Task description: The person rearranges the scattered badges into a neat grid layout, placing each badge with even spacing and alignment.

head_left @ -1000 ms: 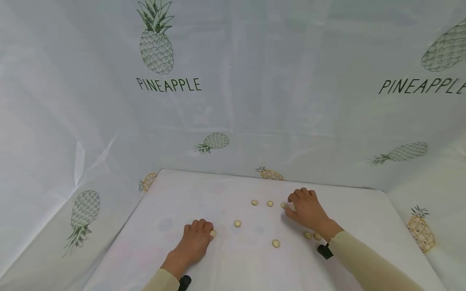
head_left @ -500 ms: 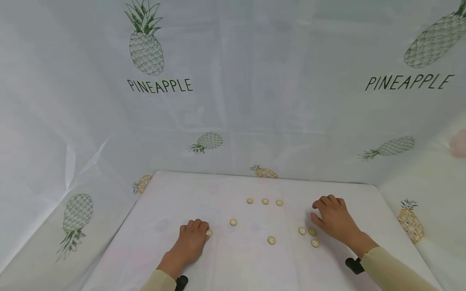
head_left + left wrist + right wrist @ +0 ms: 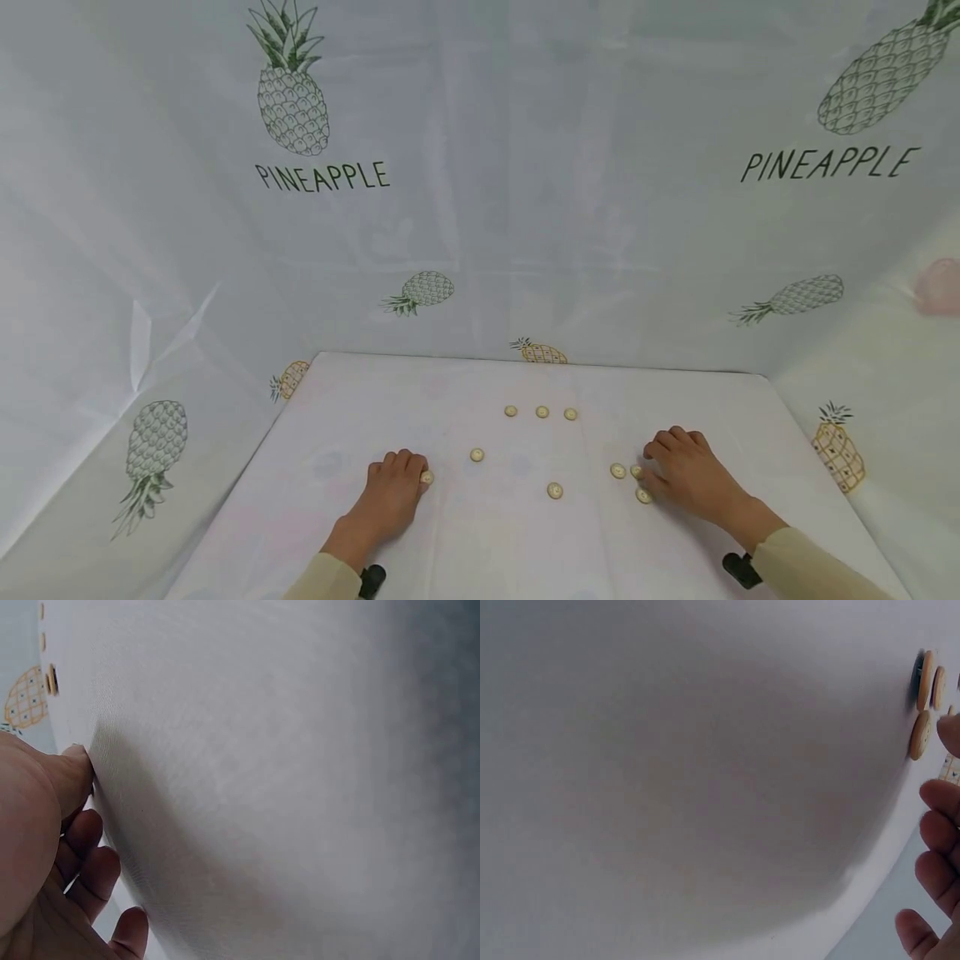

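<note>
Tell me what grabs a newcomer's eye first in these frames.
Probably the pale plastic sheeting printed with pineapples and the word PINEAPPLE, which walls in the white table. On that table lie small round cream buttons: a row of three toward the back, and a cluster of three at the fingertips of the right hand. The left hand rests flat with one more button at its fingertips.

Nine small round buttons are lying on the white table point(image 3: 465, 542): three point(image 3: 542, 412) sitting in a far row, two singly near the middle, one at left, three point(image 3: 630, 481) clustering right. Two hands are resting there.
</note>
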A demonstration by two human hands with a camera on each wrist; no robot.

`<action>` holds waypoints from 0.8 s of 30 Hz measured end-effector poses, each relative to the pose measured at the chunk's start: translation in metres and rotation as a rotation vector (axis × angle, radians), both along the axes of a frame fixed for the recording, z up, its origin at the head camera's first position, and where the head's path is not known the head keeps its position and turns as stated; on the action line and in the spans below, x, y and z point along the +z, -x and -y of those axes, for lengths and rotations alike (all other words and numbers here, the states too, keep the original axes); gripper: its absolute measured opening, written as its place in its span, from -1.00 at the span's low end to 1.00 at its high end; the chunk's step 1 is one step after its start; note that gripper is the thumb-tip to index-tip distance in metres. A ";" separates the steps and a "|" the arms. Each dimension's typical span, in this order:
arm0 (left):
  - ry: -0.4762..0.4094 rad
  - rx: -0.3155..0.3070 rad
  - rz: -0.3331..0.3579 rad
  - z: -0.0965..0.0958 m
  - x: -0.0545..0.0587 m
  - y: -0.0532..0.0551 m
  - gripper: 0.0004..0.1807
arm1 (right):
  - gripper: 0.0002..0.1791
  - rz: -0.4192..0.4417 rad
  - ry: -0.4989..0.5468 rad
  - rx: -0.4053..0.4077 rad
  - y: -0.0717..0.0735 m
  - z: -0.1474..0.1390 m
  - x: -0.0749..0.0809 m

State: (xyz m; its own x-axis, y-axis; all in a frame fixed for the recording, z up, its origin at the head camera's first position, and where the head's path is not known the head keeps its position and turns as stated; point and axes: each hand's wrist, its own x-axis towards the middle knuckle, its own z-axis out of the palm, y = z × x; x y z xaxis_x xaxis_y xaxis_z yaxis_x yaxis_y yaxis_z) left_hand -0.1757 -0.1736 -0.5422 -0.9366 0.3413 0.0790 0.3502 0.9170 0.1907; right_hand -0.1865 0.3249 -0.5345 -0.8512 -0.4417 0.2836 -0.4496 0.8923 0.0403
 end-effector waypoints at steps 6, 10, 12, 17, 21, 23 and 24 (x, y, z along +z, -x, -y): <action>-0.003 0.005 0.003 -0.001 0.001 0.000 -0.86 | -0.76 0.026 -0.016 0.003 0.002 0.006 -0.002; 0.003 0.003 -0.004 -0.001 -0.001 0.000 -0.85 | -0.79 0.012 -0.026 0.015 0.003 0.007 -0.004; 0.005 0.002 -0.004 -0.001 -0.001 0.000 -0.85 | -0.81 -0.008 -0.020 0.037 0.002 0.007 -0.004; 0.004 -0.002 -0.007 0.000 0.000 -0.001 -0.85 | -0.71 -0.048 0.010 0.046 0.002 0.005 -0.003; 0.003 -0.002 -0.010 -0.001 0.000 -0.001 -0.85 | -0.80 -0.035 0.019 -0.010 0.002 0.003 -0.004; 0.000 -0.002 -0.012 -0.001 0.000 -0.001 -0.85 | -0.83 -0.029 0.012 -0.029 0.003 0.003 -0.006; 0.000 -0.003 -0.013 -0.001 0.000 -0.001 -0.85 | -0.84 -0.025 0.011 -0.034 0.003 0.003 -0.008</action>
State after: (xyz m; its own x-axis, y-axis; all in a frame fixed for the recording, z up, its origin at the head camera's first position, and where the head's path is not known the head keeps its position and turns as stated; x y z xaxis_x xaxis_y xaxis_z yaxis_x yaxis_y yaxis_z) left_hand -0.1746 -0.1730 -0.5424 -0.9345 0.3439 0.0917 0.3553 0.9160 0.1862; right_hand -0.1894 0.3218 -0.5421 -0.8582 -0.4096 0.3095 -0.4183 0.9074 0.0411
